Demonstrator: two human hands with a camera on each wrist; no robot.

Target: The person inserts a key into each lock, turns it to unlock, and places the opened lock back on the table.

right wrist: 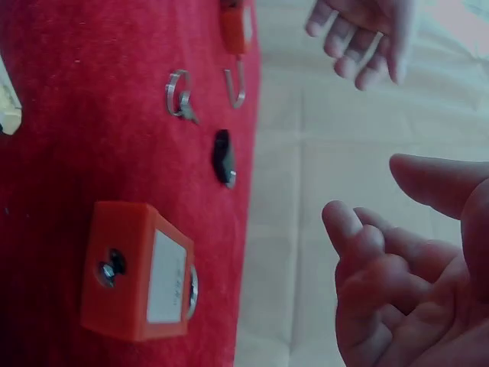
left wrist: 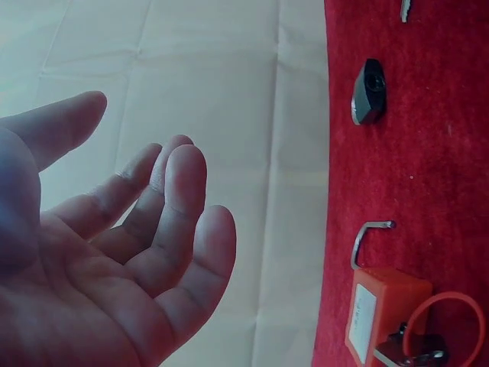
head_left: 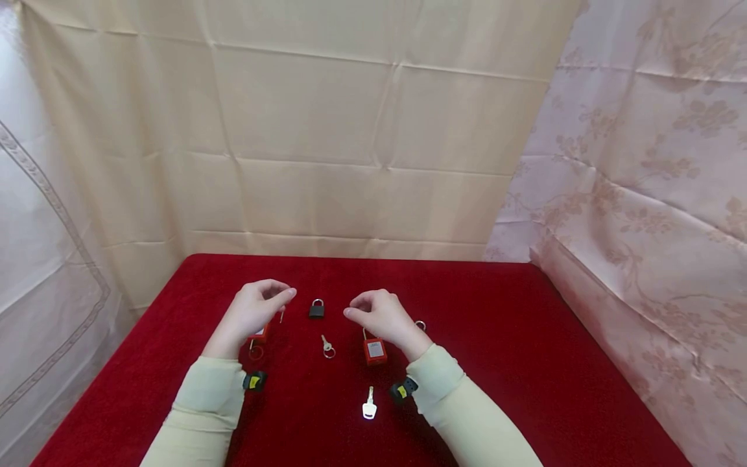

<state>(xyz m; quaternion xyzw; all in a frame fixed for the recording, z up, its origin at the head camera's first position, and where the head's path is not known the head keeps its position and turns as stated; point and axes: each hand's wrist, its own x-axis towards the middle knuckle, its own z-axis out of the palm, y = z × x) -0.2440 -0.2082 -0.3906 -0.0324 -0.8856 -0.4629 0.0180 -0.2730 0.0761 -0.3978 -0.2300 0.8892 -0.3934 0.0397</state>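
My left hand (head_left: 254,312) is raised above the left side of the table, its fingers loosely bent with nothing between them. Below it lies a red padlock (left wrist: 393,306) with a white label and its shackle swung open; a key with a red ring (left wrist: 449,294) is at its bottom. My right hand (head_left: 385,319) hovers over the right side, thumb and fingers apart and empty. Partly beneath that hand is a second red padlock (head_left: 375,351), its keyhole showing in the right wrist view. Between the hands and farther back is a small black padlock (head_left: 316,311).
A small key on a ring (head_left: 327,346) lies mid-table. Nearer the front is a loose key with a broad head (head_left: 369,408). Another metal ring (head_left: 421,324) shows behind my right wrist. Red cloth (head_left: 496,363) covers the table, and a beige curtain (head_left: 327,130) hangs behind it.
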